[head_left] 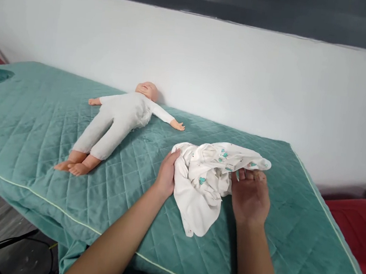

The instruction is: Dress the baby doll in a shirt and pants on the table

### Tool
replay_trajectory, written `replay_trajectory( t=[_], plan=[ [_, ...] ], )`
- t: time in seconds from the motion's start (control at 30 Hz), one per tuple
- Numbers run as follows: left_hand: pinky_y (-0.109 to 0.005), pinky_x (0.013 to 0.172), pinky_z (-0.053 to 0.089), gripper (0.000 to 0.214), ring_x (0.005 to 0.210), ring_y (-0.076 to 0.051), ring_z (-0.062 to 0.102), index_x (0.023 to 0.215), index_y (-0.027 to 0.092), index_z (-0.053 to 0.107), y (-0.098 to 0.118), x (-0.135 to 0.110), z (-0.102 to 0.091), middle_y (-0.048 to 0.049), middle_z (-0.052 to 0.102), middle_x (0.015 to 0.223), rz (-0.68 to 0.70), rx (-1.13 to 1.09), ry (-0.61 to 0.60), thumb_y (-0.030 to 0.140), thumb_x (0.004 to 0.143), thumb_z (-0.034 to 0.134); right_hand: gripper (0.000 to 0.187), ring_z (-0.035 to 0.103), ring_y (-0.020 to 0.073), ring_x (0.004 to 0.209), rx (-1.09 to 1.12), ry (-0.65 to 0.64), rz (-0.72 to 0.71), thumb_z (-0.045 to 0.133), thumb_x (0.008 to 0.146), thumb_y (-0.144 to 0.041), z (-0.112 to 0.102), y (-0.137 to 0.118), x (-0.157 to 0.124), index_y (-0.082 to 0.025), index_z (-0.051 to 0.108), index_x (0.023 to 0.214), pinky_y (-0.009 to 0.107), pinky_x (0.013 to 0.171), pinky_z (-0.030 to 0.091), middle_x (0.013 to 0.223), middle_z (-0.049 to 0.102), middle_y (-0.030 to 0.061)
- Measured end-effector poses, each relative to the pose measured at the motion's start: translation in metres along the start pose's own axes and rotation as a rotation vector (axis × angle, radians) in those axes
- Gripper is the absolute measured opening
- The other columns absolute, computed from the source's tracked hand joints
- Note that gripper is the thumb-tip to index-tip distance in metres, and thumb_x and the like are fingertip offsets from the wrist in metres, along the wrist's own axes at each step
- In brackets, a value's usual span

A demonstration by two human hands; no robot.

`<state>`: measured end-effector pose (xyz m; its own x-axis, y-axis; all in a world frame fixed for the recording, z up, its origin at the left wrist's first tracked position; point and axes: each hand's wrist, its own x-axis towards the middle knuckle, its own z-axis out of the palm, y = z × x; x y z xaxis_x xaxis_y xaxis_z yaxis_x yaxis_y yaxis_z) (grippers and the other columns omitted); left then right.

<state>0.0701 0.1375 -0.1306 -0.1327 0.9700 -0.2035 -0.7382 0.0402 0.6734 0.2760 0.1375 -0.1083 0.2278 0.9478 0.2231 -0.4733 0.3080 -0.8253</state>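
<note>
2 grips flank our crumpled white cloth (206,180): the left grip (167,173) clamps its edge; whether the right grip (251,196), fingers curled under a fold, pinches, we cannot tell. Loose folds could slip if our hold slackens. We read no brand, label or writing.

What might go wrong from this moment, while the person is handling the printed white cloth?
The printed white cloth is bunched in many folds, so these could tangle. Its lower corner hangs loose between the left grip and the right grip, and might drag on the green quilted cover. The doll lies nearby with one arm stretched toward the cloth; a wide sweep could knock that arm.
</note>
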Motion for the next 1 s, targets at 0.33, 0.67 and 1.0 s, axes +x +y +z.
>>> replay_trajectory(
  t=[0.33, 0.67, 1.0],
  plan=[
    [-0.044, 0.105, 0.053, 0.038, 0.111, -0.031, 0.071, 0.109, 0.015, 0.073, 0.006, -0.014, 0.008, -0.0087, 0.078, 0.105, -0.110, 0.003, -0.114, 0.038, 0.079, 0.078, 0.051, 0.060, 0.0194, 0.081, -0.429, -0.160, 0.023, 0.065, 0.087, -0.053, 0.004, 0.007, -0.021, -0.030, 0.061, 0.133, 0.035, 0.076, 0.052, 0.097, 0.061, 0.0029],
    [-0.046, 0.094, 0.058, 0.045, 0.095, -0.033, 0.075, 0.109, 0.013, 0.073, 0.006, -0.025, 0.006, -0.0116, 0.079, 0.099, -0.143, 0.114, -0.275, 0.029, 0.068, 0.086, 0.102, 0.049, 0.0334, 0.134, -0.825, -0.403, -0.095, 0.089, 0.060, -0.033, 0.006, 0.017, -0.032, -0.024, 0.035, 0.146, 0.053, 0.117, 0.037, 0.147, 0.045, 0.0152],
    [-0.042, 0.100, 0.055, 0.029, 0.101, -0.029, 0.074, 0.096, 0.016, 0.072, 0.004, -0.005, 0.004, -0.0049, 0.079, 0.093, -0.143, -0.035, -0.152, 0.031, 0.073, 0.082, 0.064, 0.066, 0.0268, 0.106, -0.639, 0.052, -0.190, 0.087, 0.060, -0.036, 0.010, 0.011, -0.039, -0.023, 0.055, 0.114, 0.048, 0.099, 0.052, 0.112, 0.069, 0.0072]
  ],
)
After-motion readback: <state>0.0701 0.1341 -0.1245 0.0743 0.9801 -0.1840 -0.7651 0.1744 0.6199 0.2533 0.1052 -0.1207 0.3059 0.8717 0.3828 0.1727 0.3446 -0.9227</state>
